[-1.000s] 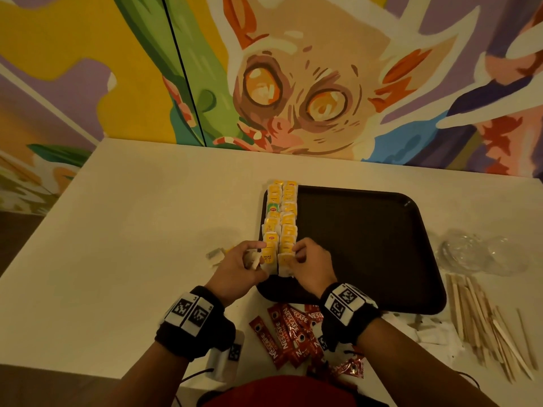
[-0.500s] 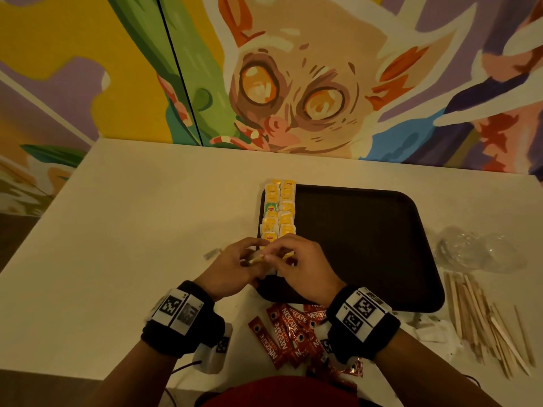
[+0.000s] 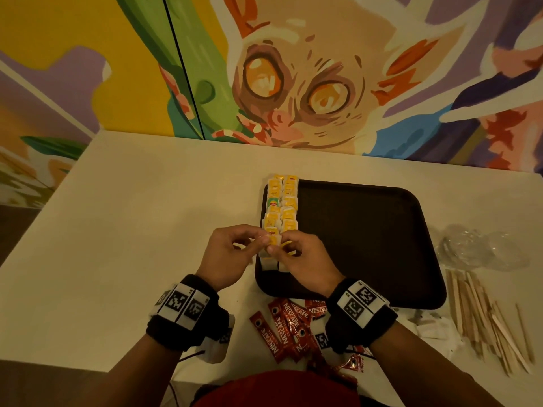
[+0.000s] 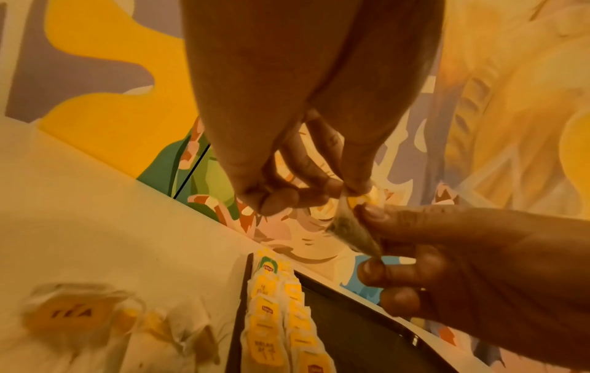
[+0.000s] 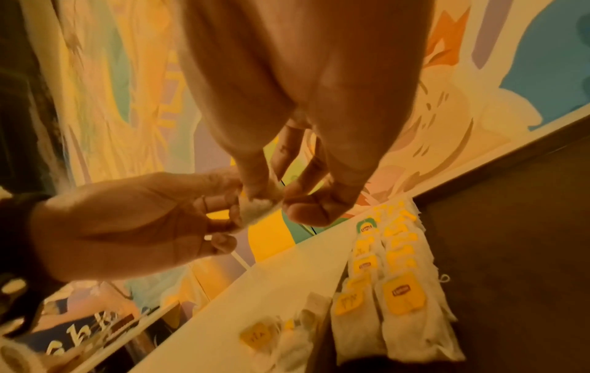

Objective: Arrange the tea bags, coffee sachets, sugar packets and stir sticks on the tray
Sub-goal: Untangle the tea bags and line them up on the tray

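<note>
Above the near left corner of the dark tray (image 3: 367, 245), both hands hold one tea bag (image 3: 272, 240) between them. My left hand (image 3: 260, 239) pinches its top edge (image 4: 349, 199). My right hand (image 3: 276, 250) pinches the same tea bag (image 5: 260, 207) from the other side. Two rows of yellow-tagged tea bags (image 3: 282, 204) lie along the tray's left edge. Red coffee sachets (image 3: 282, 327) are heaped on the table by my right wrist. Wooden stir sticks (image 3: 484, 318) and white sugar packets (image 3: 435, 329) lie right of the tray.
A few loose tea bags (image 4: 73, 313) lie on the white table just left of the tray, also seen as loose tea bags (image 5: 258, 335) from the right wrist. Crumpled clear plastic (image 3: 476, 248) sits right of the tray. A painted wall stands behind the table's far edge.
Both hands left the near end of the tea bag rows, came together and lifted one tea bag a little above the tray's corner.
</note>
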Tool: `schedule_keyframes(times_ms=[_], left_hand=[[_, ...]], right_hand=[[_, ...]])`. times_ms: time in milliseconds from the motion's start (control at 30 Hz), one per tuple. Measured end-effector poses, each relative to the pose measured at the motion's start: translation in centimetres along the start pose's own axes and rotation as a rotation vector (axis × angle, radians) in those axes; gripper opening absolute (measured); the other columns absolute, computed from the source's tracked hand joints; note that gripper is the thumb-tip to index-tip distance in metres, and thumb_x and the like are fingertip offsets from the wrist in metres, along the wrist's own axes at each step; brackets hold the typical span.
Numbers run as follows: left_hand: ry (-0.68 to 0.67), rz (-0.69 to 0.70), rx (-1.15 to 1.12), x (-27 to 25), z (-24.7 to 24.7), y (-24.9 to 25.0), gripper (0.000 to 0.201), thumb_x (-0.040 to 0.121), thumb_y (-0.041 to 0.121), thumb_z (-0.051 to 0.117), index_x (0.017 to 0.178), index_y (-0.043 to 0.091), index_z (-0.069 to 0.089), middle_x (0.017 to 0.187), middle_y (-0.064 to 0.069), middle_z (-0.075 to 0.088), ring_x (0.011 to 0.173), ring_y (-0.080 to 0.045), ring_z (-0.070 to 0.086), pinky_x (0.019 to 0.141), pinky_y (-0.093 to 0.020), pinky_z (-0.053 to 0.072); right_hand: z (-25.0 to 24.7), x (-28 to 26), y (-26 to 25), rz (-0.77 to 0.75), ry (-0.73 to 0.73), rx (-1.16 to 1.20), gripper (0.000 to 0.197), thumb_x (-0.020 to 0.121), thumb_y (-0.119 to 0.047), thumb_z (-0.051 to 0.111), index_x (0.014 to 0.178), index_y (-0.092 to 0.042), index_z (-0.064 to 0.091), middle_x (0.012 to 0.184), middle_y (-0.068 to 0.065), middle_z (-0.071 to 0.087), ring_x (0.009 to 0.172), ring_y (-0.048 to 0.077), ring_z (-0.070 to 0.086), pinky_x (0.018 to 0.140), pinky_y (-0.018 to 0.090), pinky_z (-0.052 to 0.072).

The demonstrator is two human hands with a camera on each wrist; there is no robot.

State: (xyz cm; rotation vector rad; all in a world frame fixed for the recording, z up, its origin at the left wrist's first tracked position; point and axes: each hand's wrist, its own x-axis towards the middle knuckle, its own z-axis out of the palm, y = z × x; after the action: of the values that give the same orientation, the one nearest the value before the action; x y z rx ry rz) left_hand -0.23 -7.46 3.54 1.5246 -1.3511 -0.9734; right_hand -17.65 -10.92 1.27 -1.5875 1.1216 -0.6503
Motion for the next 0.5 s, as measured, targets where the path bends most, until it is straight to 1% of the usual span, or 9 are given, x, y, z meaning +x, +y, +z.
schedule_keyframes(times_ms=[67,100,200,267,333,367,433,500], left_hand=[[0.020,-0.016,0.004,-0.1,0.2,-0.5,0.006,0.085,0.015,0.071,0.088,0.018,0.076,0.082,0.010,0.073,0.070,-0.009,0.062,0.056,-0.013,0.047],[0.032,-0.024,0.002,-0.1,0.2,-0.8,0.007,0.084,0.015,0.072,0.088,0.018,0.076,0.081,0.010,0.073,0.071,-0.012,0.062,0.057,-0.012,0.047],[0.051,-0.037,0.009,-0.2,0.2,-1.9,0.007,0.084,0.016,0.072,0.088,0.019,0.076,0.083,0.009,0.073,0.073,-0.016,0.062,0.059,-0.012,0.047],[0.040,-0.038,0.042,-0.3,0.2,-2.6,0.007,0.084,0.019,0.072,0.087,0.025,0.076,0.085,0.012,0.073,0.073,-0.013,0.062,0.063,-0.014,0.049],[0.021,-0.041,0.068,-0.5,0.2,-3.2,0.010,0.084,0.020,0.072,0.084,0.030,0.074,0.086,0.016,0.072,0.076,-0.005,0.063,0.067,-0.014,0.049],[0.012,-0.047,0.075,-0.6,0.1,-3.3,0.013,0.085,0.019,0.072,0.083,0.031,0.073,0.086,0.018,0.071,0.077,-0.001,0.063,0.068,-0.012,0.049],[-0.002,-0.067,0.084,-0.6,-0.1,-3.6,0.015,0.086,0.017,0.070,0.083,0.032,0.072,0.087,0.020,0.070,0.079,0.005,0.062,0.069,-0.010,0.048],[-0.002,-0.091,0.093,-0.6,-0.6,-4.0,0.016,0.087,0.018,0.069,0.083,0.033,0.071,0.086,0.021,0.069,0.079,0.006,0.062,0.070,-0.010,0.048]], right_hand=[[0.3,0.1,0.5,0.017,0.010,-0.033,0.018,0.091,-0.028,0.069,0.085,-0.011,0.069,0.087,0.001,0.071,0.084,0.015,0.068,0.075,0.034,0.056],[0.5,0.1,0.6,0.029,0.008,-0.048,0.019,0.090,-0.028,0.069,0.084,-0.010,0.070,0.086,0.001,0.071,0.084,0.015,0.068,0.077,0.035,0.056],[0.8,0.2,1.0,0.054,-0.023,-0.106,0.019,0.090,-0.031,0.069,0.089,-0.012,0.072,0.093,-0.001,0.073,0.090,0.012,0.068,0.084,0.035,0.057],[1.0,0.2,1.0,0.071,-0.042,-0.156,0.018,0.090,-0.030,0.069,0.093,-0.013,0.073,0.098,-0.001,0.073,0.094,0.011,0.067,0.086,0.029,0.055],[1.0,0.2,0.8,0.079,-0.056,-0.205,0.015,0.090,-0.028,0.069,0.096,-0.015,0.074,0.101,-0.002,0.072,0.096,0.010,0.065,0.086,0.022,0.052],[1.1,0.4,0.9,0.099,-0.066,-0.226,0.015,0.090,-0.027,0.069,0.099,-0.016,0.074,0.104,-0.002,0.072,0.098,0.010,0.064,0.088,0.022,0.051],[1.4,0.7,1.5,0.161,-0.096,-0.269,0.016,0.090,-0.029,0.069,0.103,-0.021,0.074,0.109,-0.002,0.070,0.103,0.012,0.062,0.094,0.028,0.051],[1.8,1.1,2.4,0.248,-0.107,-0.322,0.009,0.089,-0.031,0.069,0.097,-0.027,0.072,0.109,0.002,0.068,0.105,0.018,0.061,0.095,0.037,0.053]])
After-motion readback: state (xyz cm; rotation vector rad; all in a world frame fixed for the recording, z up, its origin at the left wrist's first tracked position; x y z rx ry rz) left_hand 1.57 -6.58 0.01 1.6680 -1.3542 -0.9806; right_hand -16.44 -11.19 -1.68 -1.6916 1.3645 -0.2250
